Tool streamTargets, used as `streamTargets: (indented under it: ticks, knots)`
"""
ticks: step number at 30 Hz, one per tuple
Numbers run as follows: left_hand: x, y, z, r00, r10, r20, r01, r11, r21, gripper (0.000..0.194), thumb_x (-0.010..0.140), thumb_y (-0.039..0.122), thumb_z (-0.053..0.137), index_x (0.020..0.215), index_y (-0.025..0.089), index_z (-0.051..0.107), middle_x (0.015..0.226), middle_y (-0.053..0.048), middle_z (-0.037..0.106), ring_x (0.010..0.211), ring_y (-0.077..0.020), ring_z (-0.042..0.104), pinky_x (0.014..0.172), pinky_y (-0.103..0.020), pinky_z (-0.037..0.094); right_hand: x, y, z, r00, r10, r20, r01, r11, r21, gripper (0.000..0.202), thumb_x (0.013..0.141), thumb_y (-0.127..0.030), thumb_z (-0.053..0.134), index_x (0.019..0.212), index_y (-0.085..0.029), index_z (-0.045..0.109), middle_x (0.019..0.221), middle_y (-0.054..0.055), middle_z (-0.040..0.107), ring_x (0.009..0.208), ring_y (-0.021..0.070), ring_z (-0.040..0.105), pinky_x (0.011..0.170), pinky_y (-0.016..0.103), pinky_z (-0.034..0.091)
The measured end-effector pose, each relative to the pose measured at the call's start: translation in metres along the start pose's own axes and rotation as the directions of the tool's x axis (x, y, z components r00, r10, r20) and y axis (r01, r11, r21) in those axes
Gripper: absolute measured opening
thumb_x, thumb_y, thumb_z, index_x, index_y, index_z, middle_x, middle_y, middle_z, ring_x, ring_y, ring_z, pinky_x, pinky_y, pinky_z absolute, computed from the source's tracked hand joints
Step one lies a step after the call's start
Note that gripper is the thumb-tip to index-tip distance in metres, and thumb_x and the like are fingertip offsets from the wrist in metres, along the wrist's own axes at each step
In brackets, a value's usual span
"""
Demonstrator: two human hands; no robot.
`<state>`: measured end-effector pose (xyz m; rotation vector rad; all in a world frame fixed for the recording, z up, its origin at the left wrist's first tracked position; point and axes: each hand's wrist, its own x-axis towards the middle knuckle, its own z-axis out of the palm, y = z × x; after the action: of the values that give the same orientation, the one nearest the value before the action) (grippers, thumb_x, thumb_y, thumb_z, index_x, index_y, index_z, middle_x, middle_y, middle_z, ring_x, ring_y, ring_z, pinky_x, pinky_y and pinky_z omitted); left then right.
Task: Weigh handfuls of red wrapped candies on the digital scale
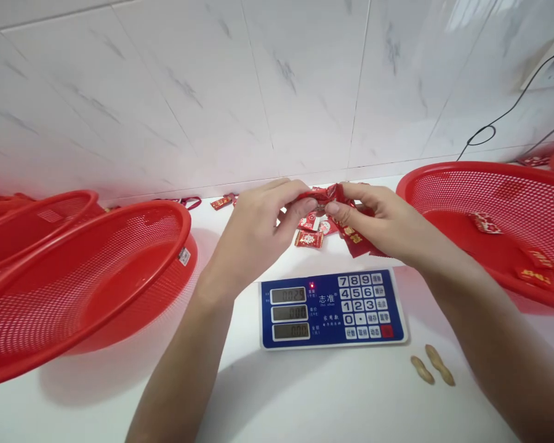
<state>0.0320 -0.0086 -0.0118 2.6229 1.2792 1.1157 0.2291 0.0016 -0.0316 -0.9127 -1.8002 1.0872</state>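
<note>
Both hands meet above the scale's white top, pinching red packaging. My left hand [270,221] closes its thumb and fingers on the left end of a red wrapper [356,241]. With thumb and fingers, my right hand [373,215] grips the same crumpled red material, part of which hangs below toward the scale. Small red packets [309,239] lie beneath and behind the hands. In front of them is the blue keypad panel [332,309] of the scale, its top display reading about 0.029. What is inside the wrapper is hidden by the fingers.
A red mesh basket [133,271] stands at the left, with another red basket [37,224] behind it. At the right, a red basket [489,172] holds several packets. Two peanuts [431,366] lie right of the panel. A cable [512,107] runs down the tiled wall.
</note>
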Motion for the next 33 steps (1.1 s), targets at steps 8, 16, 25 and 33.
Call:
streamTargets:
  ticks: [8, 16, 25, 33]
  knots:
    - [0.002, -0.007, 0.006, 0.998, -0.04, 0.046, 0.042, 0.998, -0.044, 0.019, 0.098, 0.018, 0.056, 0.081, 0.019, 0.065, 0.074, 0.002, 0.065, 0.07, -0.0136, 0.056, 0.063, -0.026, 0.039, 0.006, 0.007, -0.001, 0.984, 0.16, 0.077, -0.163, 0.986, 0.021, 0.035, 0.091, -0.045, 0.067, 0.11, -0.016, 0.073, 0.06, -0.005, 0.048, 0.047, 0.0065, 0.039, 0.041, 0.02, 0.029]
    - [0.002, -0.02, -0.018, 0.914, -0.402, 0.053, 0.402, 0.915, 0.025, 0.017, 0.087, 0.03, 0.065, 0.073, 0.023, 0.071, 0.067, 0.002, 0.069, 0.066, -0.0166, 0.061, 0.058, -0.028, 0.039, 0.004, 0.004, -0.017, 0.907, 0.411, -0.094, -0.408, 0.912, 0.054, 0.039, 0.091, -0.029, 0.061, 0.13, -0.032, 0.064, 0.107, 0.004, 0.069, 0.062, 0.0097, 0.056, 0.046, 0.02, 0.043]
    - [0.003, -0.038, -0.015, 0.945, -0.269, 0.188, 0.261, 0.963, 0.067, 0.019, 0.088, 0.027, 0.059, 0.076, 0.025, 0.074, 0.073, 0.0, 0.074, 0.066, -0.0194, 0.065, 0.057, -0.029, 0.041, 0.012, 0.017, -0.01, 0.929, 0.329, -0.169, -0.319, 0.944, 0.088, 0.065, 0.094, -0.033, 0.067, 0.153, -0.02, 0.042, 0.081, 0.003, 0.066, 0.058, 0.0127, 0.056, 0.046, 0.025, 0.045]
    - [0.001, -0.044, -0.008, 0.909, -0.336, 0.246, 0.283, 0.932, 0.226, 0.021, 0.09, 0.027, 0.059, 0.078, 0.025, 0.076, 0.07, 0.0, 0.072, 0.062, -0.0201, 0.064, 0.05, -0.027, 0.039, 0.013, 0.013, -0.013, 0.943, 0.215, -0.254, -0.224, 0.975, -0.007, 0.026, 0.091, -0.034, 0.069, 0.108, -0.018, 0.059, 0.096, 0.01, 0.074, 0.07, 0.0141, 0.064, 0.05, 0.024, 0.042]
